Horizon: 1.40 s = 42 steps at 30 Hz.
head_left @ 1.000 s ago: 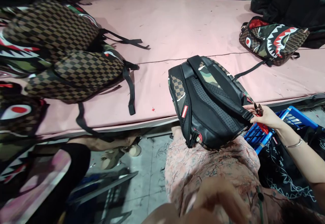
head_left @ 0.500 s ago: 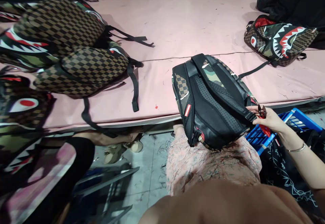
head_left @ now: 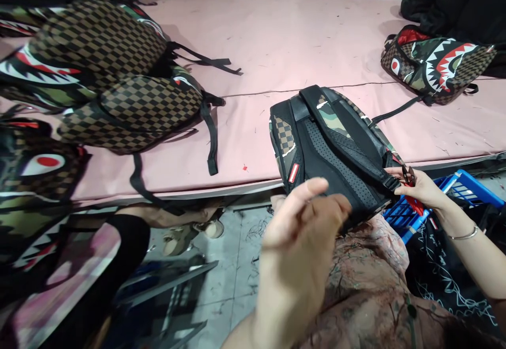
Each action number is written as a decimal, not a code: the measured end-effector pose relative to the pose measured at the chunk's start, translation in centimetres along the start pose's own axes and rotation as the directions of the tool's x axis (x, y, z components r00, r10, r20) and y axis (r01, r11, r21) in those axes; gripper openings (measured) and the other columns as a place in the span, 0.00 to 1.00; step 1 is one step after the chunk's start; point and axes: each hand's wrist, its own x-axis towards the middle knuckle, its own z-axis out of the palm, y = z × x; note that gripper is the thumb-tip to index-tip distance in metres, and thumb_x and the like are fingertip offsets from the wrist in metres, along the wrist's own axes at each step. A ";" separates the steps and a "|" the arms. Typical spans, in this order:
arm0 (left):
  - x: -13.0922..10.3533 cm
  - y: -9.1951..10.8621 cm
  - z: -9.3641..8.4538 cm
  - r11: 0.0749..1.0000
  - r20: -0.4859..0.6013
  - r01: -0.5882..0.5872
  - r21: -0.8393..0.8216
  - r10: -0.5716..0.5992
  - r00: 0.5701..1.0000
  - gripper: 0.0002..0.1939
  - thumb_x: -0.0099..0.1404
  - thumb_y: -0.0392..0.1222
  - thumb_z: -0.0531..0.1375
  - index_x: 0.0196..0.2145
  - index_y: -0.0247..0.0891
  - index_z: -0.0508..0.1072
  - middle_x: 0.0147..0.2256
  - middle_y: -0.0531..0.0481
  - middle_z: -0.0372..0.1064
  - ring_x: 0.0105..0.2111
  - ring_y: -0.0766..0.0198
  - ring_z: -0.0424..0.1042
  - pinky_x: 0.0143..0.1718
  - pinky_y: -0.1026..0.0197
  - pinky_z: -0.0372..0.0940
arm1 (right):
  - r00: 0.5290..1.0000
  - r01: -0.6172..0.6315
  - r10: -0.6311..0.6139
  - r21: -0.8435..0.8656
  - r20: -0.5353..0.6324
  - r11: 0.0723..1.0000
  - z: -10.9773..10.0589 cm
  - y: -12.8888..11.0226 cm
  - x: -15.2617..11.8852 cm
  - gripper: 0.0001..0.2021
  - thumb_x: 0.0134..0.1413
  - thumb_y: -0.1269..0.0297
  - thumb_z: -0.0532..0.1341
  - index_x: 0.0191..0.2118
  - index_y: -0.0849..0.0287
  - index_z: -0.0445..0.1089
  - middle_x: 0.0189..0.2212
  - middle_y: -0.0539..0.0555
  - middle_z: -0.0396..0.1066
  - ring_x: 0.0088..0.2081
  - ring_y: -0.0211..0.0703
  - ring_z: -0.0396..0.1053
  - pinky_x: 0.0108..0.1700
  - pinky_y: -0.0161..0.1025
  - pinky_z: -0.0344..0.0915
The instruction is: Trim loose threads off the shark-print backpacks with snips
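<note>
A black backpack (head_left: 332,146) with checkered and camouflage patches leans from the table edge onto my lap, its padded back and straps facing up. At its lower right corner my right hand (head_left: 422,190) is closed, pinching a strap at its buckle (head_left: 390,182). Small snips with dark blades (head_left: 409,176) and a red handle are in that same hand. My left hand (head_left: 302,233) hovers in front of the backpack's lower part, blurred. Its thumb sticks out apart from loosely bent fingers, and nothing shows in it.
Several checkered shark-mouth backpacks (head_left: 146,109) lie at the left of the pink table (head_left: 276,38). Another shark-mouth backpack (head_left: 438,67) sits at the right beside black bags (head_left: 466,14). A blue basket (head_left: 470,190) stands below right. Another person's arm (head_left: 166,217) is at lower left.
My left hand has come up from below into view in front of the backpack. My right hand keeps its hold on the strap and snips.
</note>
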 end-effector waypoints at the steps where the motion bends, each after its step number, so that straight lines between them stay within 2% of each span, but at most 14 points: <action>1: 0.8 0.3 0.7 0.984 0.092 0.064 -0.167 -0.049 0.995 0.15 0.54 0.43 0.62 0.40 0.39 0.71 0.31 0.48 0.71 0.36 0.59 0.71 0.35 0.57 0.67 | 1.000 0.000 0.000 -0.005 -0.004 1.000 0.0 0.0 0.0 0.29 0.34 0.59 0.69 0.47 0.56 0.68 0.41 0.56 0.72 0.43 0.50 0.69 0.45 0.45 0.66; 5: 3.9 -1.4 2.2 0.721 0.314 0.368 -0.588 -0.215 0.925 0.14 0.47 0.34 0.66 0.34 0.34 0.71 0.26 0.52 0.71 0.31 0.69 0.71 0.32 0.67 0.64 | 1.000 -0.015 0.014 -0.034 -0.027 0.999 0.3 0.0 0.0 0.29 0.32 0.57 0.70 0.46 0.56 0.70 0.44 0.56 0.71 0.46 0.51 0.67 0.48 0.46 0.64; 11: 5.1 -5.0 2.2 0.764 0.295 0.367 -0.531 -0.240 0.925 0.15 0.49 0.35 0.65 0.37 0.34 0.71 0.35 0.44 0.74 0.40 0.62 0.72 0.42 0.62 0.63 | 0.999 -0.037 0.037 -0.018 -0.002 0.999 0.4 0.4 0.1 0.28 0.32 0.59 0.70 0.46 0.57 0.70 0.45 0.56 0.70 0.46 0.50 0.66 0.51 0.47 0.61; 14: 5.0 -6.5 2.5 0.933 0.294 0.110 -0.342 -0.005 0.956 0.17 0.55 0.41 0.61 0.43 0.35 0.69 0.45 0.39 0.70 0.47 0.57 0.68 0.49 0.53 0.60 | 0.999 -0.036 0.036 0.016 0.006 0.999 0.5 0.4 0.1 0.28 0.33 0.60 0.70 0.46 0.58 0.69 0.44 0.56 0.71 0.46 0.49 0.66 0.50 0.46 0.61; 16: 4.8 -8.1 2.9 0.956 0.359 -0.289 -0.043 0.285 0.889 0.20 0.57 0.45 0.59 0.46 0.36 0.68 0.51 0.38 0.65 0.52 0.53 0.63 0.53 0.48 0.55 | 0.999 -0.031 0.032 0.059 -0.016 0.998 0.8 0.2 0.2 0.27 0.33 0.61 0.70 0.45 0.58 0.70 0.43 0.55 0.71 0.45 0.48 0.67 0.49 0.44 0.61; 19: 4.4 -11.4 4.0 0.514 0.668 -0.797 0.318 0.475 0.573 0.34 0.51 0.50 0.62 0.54 0.35 0.61 0.58 0.37 0.53 0.58 0.46 0.51 0.57 0.41 0.44 | 0.998 -0.018 0.028 0.148 -0.064 0.989 1.5 -0.2 0.3 0.26 0.32 0.63 0.70 0.44 0.58 0.71 0.39 0.53 0.72 0.41 0.45 0.67 0.45 0.41 0.63; 21: 4.2 -13.3 4.9 0.232 0.786 -0.888 0.397 0.413 0.459 0.42 0.49 0.50 0.64 0.58 0.35 0.54 0.60 0.36 0.47 0.60 0.45 0.46 0.57 0.37 0.40 | 0.995 -0.004 0.024 0.204 -0.098 0.979 1.9 -0.5 0.4 0.25 0.32 0.64 0.70 0.43 0.58 0.71 0.34 0.51 0.71 0.35 0.40 0.67 0.39 0.37 0.64; 26: 5.5 -13.3 4.9 -0.035 0.778 -0.841 0.540 0.403 0.482 0.31 0.58 0.31 0.51 0.59 0.42 0.54 0.60 0.40 0.47 0.60 0.52 0.49 0.57 0.39 0.42 | 0.987 0.036 0.028 0.387 -0.160 0.921 1.7 -1.6 0.4 0.24 0.33 0.64 0.70 0.43 0.60 0.70 0.25 0.47 0.65 0.21 0.28 0.57 0.22 0.28 0.54; 30: 8.3 -8.7 0.2 -0.094 0.847 -0.887 0.452 0.357 0.394 0.34 0.56 0.25 0.46 0.59 0.48 0.54 0.59 0.46 0.52 0.59 0.56 0.51 0.57 0.41 0.41 | 0.989 0.068 0.005 0.476 -0.150 0.877 2.2 -3.1 0.2 0.23 0.33 0.62 0.70 0.40 0.62 0.69 0.23 0.47 0.64 0.20 0.28 0.55 0.20 0.28 0.51; 33: 9.4 -5.2 -3.8 -0.018 0.737 -0.801 0.598 0.404 0.541 0.28 0.55 0.27 0.48 0.52 0.46 0.66 0.54 0.42 0.61 0.55 0.49 0.58 0.54 0.35 0.42 | 0.995 0.065 -0.020 0.499 -0.096 0.864 5.0 -4.0 0.1 0.21 0.34 0.61 0.69 0.38 0.62 0.69 0.24 0.48 0.66 0.22 0.30 0.59 0.23 0.29 0.56; 35: 8.8 -3.9 -5.0 0.196 0.632 -0.746 0.636 0.423 0.650 0.20 0.56 0.33 0.52 0.47 0.41 0.71 0.50 0.39 0.66 0.51 0.47 0.63 0.53 0.37 0.48 | 0.997 0.056 -0.029 0.473 -0.065 0.879 7.8 -4.2 0.0 0.19 0.36 0.62 0.69 0.37 0.61 0.68 0.25 0.48 0.67 0.25 0.32 0.63 0.28 0.31 0.61; 37: 7.5 -3.7 -4.4 0.539 0.574 -0.661 0.523 0.350 0.740 0.17 0.57 0.41 0.55 0.45 0.40 0.72 0.47 0.42 0.69 0.48 0.52 0.67 0.52 0.46 0.57 | 0.998 0.065 -0.052 0.397 -0.042 0.916 10.6 -4.2 -0.3 0.15 0.40 0.63 0.67 0.37 0.60 0.68 0.27 0.49 0.68 0.29 0.35 0.66 0.33 0.33 0.64; 39: 6.2 -4.4 -2.6 0.851 0.550 -0.421 0.315 0.198 0.812 0.18 0.59 0.46 0.54 0.45 0.40 0.72 0.44 0.44 0.71 0.44 0.56 0.70 0.47 0.53 0.63 | 0.995 0.102 -0.100 0.304 -0.023 0.947 12.6 -3.9 -0.6 0.13 0.45 0.64 0.64 0.39 0.58 0.68 0.31 0.50 0.70 0.34 0.37 0.68 0.38 0.35 0.65; 42: 5.2 -6.0 0.5 0.991 0.484 -0.127 0.035 0.095 0.870 0.18 0.55 0.48 0.58 0.41 0.37 0.74 0.42 0.46 0.73 0.44 0.56 0.70 0.48 0.56 0.62 | 0.983 0.174 -0.181 0.206 0.014 0.963 13.5 -3.2 -1.1 0.13 0.51 0.64 0.59 0.44 0.57 0.68 0.38 0.53 0.71 0.40 0.40 0.68 0.45 0.39 0.65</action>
